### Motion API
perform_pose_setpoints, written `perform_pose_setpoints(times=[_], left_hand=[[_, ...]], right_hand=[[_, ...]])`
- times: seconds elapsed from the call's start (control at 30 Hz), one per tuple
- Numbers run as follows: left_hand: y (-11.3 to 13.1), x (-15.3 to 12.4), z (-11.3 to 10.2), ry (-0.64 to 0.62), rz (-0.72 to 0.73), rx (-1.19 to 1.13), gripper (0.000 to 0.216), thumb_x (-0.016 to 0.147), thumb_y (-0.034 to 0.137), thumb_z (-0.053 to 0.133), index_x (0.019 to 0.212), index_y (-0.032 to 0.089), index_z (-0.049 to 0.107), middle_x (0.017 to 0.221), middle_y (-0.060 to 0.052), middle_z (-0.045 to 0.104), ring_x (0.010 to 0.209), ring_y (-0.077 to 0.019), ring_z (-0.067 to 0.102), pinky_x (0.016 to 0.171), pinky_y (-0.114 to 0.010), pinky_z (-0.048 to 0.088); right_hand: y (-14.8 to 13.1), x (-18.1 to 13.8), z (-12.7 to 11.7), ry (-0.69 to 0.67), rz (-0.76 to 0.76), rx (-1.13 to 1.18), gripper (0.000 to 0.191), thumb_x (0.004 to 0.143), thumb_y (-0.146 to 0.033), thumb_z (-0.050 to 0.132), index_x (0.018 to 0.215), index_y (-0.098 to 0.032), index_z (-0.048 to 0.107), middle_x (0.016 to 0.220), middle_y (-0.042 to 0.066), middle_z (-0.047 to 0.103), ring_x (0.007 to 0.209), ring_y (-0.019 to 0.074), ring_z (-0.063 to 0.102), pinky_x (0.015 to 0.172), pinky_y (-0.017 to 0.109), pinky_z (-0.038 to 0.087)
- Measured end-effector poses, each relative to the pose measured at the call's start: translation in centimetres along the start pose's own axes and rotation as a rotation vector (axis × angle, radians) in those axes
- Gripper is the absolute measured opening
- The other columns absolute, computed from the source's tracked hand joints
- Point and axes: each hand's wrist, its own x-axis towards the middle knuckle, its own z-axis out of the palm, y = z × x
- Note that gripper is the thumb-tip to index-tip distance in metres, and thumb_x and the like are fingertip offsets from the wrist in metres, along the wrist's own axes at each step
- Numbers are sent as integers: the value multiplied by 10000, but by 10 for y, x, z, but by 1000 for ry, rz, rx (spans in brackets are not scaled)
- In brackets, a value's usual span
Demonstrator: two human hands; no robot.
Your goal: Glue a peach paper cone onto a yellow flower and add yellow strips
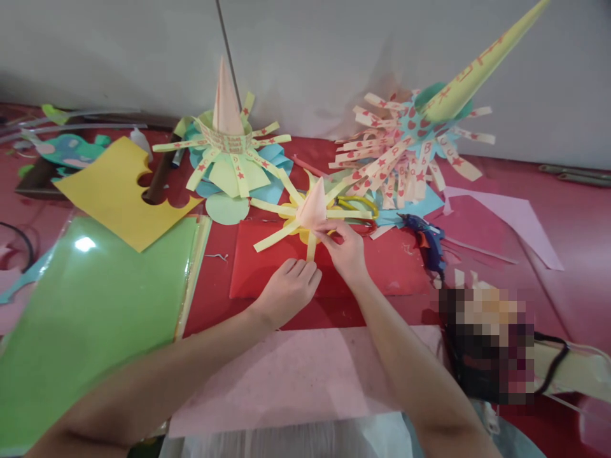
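A small pale pink paper cone (313, 207) stands at the middle of a yellow paper flower (287, 212), with long pale yellow strips spreading from it. At the cone's lower right edge, the thumb and fingers of my right hand (347, 250) are pinched together. My left hand (290, 287) has its fingers curled at the end of the strip that points toward me (311, 247); that end is hidden by the fingers. Beneath the flower lies a red sheet (267, 273).
Two larger cone-topped paper pieces stand behind: one pink-coned (229, 114), one with a tall yellow cone (477, 70). A blue glue gun (426, 238) and yellow-and-red-handled scissors (365, 207) lie to the right. Left are green sheets (109, 318) and a cut yellow sheet (112, 187).
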Motion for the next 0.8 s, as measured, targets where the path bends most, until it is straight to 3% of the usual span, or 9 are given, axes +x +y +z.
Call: perform_pose_setpoints(times=[0.1, 0.33, 0.53, 0.67, 0.8], left_hand=[[1, 0, -1, 0, -6, -15, 231, 806, -24, 413, 693, 143, 525, 639, -14, 505, 570, -141, 481, 591, -286, 346], [2, 1, -1, -7, -16, -9, 239, 822, -7, 410, 680, 154, 515, 628, -8, 503, 551, -138, 489, 584, -281, 378], [2, 0, 3, -29, -50, -17, 217, 891, 136, 446, 688, 157, 521, 661, -19, 522, 577, -150, 503, 582, -290, 399], [-1, -1, 8, -38, -118, -3, 137, 877, 94, 444, 855, 118, 577, 806, -61, 595, 680, -164, 555, 618, -293, 418], [-3, -3, 11, -94, -183, -55, 216, 886, 80, 397, 1025, 107, 560, 962, -93, 619, 763, -178, 574, 640, -295, 431]], right_hand=[[4, 0, 1, 33, -42, -59, 147, 783, -352, 622, 725, -218, 638, 798, 35, 644, 821, 170, 598, 725, 299, 476], [7, 2, 4, 1, 13, -129, 120, 792, -328, 607, 730, -230, 638, 785, 29, 647, 776, 173, 587, 711, 313, 472], [9, 2, 4, -2, -3, -161, 74, 787, -267, 619, 743, -215, 648, 796, 33, 658, 804, 182, 591, 750, 317, 465], [9, 2, 5, 0, -13, -184, 80, 795, -267, 611, 748, -215, 648, 791, 27, 663, 779, 179, 589, 738, 319, 464], [9, 2, 5, -12, 2, -187, 121, 813, -312, 586, 749, -229, 647, 802, 27, 665, 781, 183, 591, 730, 325, 468]])
